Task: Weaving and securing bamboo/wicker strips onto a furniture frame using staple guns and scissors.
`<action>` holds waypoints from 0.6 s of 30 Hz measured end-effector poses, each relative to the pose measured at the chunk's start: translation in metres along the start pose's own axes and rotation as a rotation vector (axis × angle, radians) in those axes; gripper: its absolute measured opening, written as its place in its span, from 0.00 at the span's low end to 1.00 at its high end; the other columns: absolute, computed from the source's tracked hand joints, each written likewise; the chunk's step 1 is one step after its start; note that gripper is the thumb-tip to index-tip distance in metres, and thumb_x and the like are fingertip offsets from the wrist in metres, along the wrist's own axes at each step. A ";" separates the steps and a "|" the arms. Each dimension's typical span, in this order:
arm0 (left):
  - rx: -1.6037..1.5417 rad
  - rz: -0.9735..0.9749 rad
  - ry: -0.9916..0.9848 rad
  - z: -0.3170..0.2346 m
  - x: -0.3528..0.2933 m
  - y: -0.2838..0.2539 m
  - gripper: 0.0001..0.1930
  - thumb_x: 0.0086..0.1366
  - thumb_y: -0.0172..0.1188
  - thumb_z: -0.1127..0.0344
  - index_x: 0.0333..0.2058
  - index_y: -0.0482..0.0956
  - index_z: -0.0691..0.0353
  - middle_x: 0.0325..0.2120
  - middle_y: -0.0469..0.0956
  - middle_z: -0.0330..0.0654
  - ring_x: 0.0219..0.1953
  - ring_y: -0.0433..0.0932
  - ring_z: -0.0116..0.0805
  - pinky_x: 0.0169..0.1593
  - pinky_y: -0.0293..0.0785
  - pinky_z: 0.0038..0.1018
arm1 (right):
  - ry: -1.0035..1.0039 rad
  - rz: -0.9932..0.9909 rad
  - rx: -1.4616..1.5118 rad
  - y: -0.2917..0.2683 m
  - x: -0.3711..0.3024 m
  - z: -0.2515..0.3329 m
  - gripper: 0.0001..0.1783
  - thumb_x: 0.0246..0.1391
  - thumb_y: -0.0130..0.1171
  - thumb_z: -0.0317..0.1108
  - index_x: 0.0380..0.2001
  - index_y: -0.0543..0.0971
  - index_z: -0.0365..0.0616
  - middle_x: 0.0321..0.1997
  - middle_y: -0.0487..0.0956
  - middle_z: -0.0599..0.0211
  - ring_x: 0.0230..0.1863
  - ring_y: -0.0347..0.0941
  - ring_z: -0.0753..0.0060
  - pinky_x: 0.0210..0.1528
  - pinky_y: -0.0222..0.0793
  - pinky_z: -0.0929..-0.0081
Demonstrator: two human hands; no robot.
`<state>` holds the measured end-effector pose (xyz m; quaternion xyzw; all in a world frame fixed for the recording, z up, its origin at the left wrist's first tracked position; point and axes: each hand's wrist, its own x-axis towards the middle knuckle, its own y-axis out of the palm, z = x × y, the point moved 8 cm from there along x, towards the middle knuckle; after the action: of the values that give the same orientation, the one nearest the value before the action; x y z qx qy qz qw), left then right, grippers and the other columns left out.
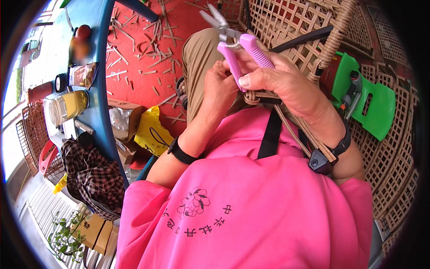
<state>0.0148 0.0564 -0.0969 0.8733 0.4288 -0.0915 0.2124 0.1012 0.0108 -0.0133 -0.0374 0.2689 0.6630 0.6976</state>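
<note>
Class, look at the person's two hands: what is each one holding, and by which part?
The right hand grips pliers by their pink handles. The left hand rests against the lower handle and the woven cane; its own grip is hidden.

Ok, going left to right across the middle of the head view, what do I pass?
Jar on the blue table → yellow bag → left hand → right hand holding pink pliers → green chair.
</note>
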 end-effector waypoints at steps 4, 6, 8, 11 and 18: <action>-0.044 0.007 -0.023 0.010 0.002 -0.003 0.08 0.62 0.62 0.73 0.40 0.81 0.65 0.33 0.80 0.35 0.36 0.78 0.23 0.39 0.75 0.21 | -0.007 0.014 -0.089 -0.001 -0.006 0.003 0.19 0.52 0.59 0.38 0.45 0.76 0.40 0.36 0.73 0.74 0.39 0.68 0.81 0.45 0.63 0.80; -0.050 -0.019 -0.061 0.014 0.005 -0.005 0.03 0.63 0.61 0.73 0.36 0.81 0.64 0.30 0.80 0.33 0.34 0.76 0.19 0.40 0.72 0.19 | -0.142 -0.028 0.017 -0.008 -0.011 0.017 0.24 0.55 0.58 0.45 0.47 0.76 0.36 0.40 0.77 0.68 0.42 0.73 0.77 0.50 0.66 0.76; -0.045 0.047 -0.120 0.014 0.007 -0.007 0.02 0.63 0.61 0.72 0.33 0.81 0.63 0.29 0.79 0.32 0.33 0.75 0.19 0.39 0.71 0.18 | -0.065 -0.026 0.054 -0.021 -0.029 0.021 0.28 0.56 0.56 0.49 0.49 0.75 0.34 0.43 0.78 0.63 0.44 0.75 0.74 0.52 0.67 0.74; -0.044 0.102 -0.231 0.020 0.007 -0.003 0.06 0.65 0.61 0.68 0.28 0.78 0.60 0.26 0.77 0.30 0.30 0.72 0.17 0.37 0.66 0.17 | 0.196 -0.044 -0.055 -0.039 -0.061 0.008 0.38 0.61 0.47 0.61 0.53 0.73 0.32 0.43 0.80 0.55 0.44 0.77 0.69 0.50 0.69 0.75; -0.143 0.114 -0.290 0.029 0.009 0.000 0.09 0.66 0.61 0.67 0.26 0.79 0.61 0.26 0.77 0.31 0.32 0.71 0.18 0.40 0.65 0.19 | 0.616 -0.027 -0.177 -0.045 -0.093 -0.043 0.30 0.65 0.42 0.59 0.32 0.77 0.41 0.28 0.78 0.67 0.26 0.73 0.79 0.32 0.69 0.80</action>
<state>0.0215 0.0501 -0.1256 0.8565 0.3489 -0.1736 0.3386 0.1319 -0.0961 -0.0242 -0.3001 0.4083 0.6321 0.5862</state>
